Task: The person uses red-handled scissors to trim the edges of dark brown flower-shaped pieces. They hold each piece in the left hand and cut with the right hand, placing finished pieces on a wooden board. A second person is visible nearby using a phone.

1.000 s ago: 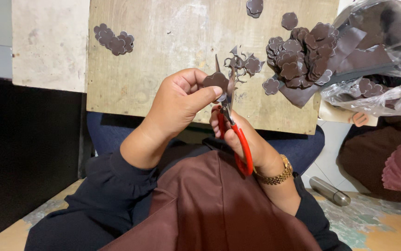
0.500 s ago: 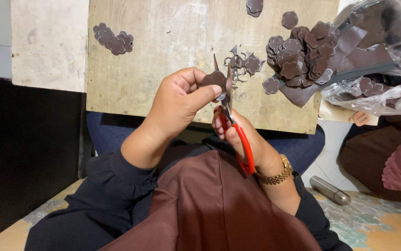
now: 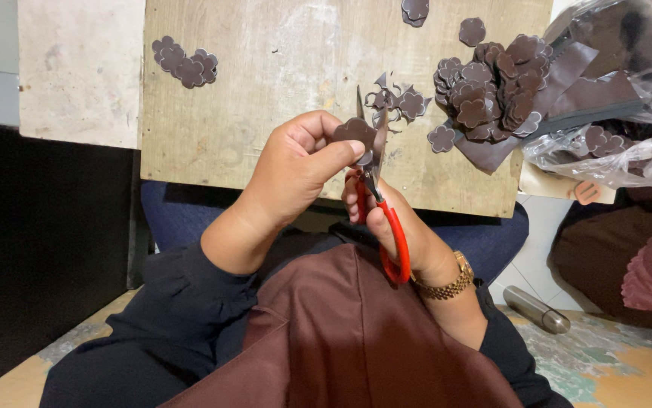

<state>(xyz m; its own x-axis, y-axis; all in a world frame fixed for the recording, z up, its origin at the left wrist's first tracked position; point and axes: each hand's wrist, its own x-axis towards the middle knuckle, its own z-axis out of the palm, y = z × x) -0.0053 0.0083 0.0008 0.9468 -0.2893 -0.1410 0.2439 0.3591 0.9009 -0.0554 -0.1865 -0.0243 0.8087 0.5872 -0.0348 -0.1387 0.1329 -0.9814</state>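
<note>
Our left hand [image 3: 296,170] pinches a small dark brown flower-shaped piece [image 3: 356,133] between thumb and forefinger; this grip is pressed together on the piece, which sits above the near edge of the wooden bench [image 3: 265,91]. Our right hand [image 3: 401,227] holds red-handled scissors [image 3: 377,196], fingers wrapped through and around the red loops. The blades point up and away from us, standing slightly apart, with the brown piece between them just beside the left thumb.

On the bench, just beyond the blade tips, lie small brown offcuts [image 3: 398,100]. To the right is a pile of cut flower shapes [image 3: 492,83] on top of dark brown strips [image 3: 568,83]. A smaller cluster of flower shapes [image 3: 184,62] lies near the far left corner, well apart from the pile. A clear plastic bag [image 3: 621,113] of brown material rests at the bench's right edge. A gold watch [image 3: 447,283] is on our right wrist. A metal cylinder [image 3: 537,310] lies on the floor to the right.
</note>
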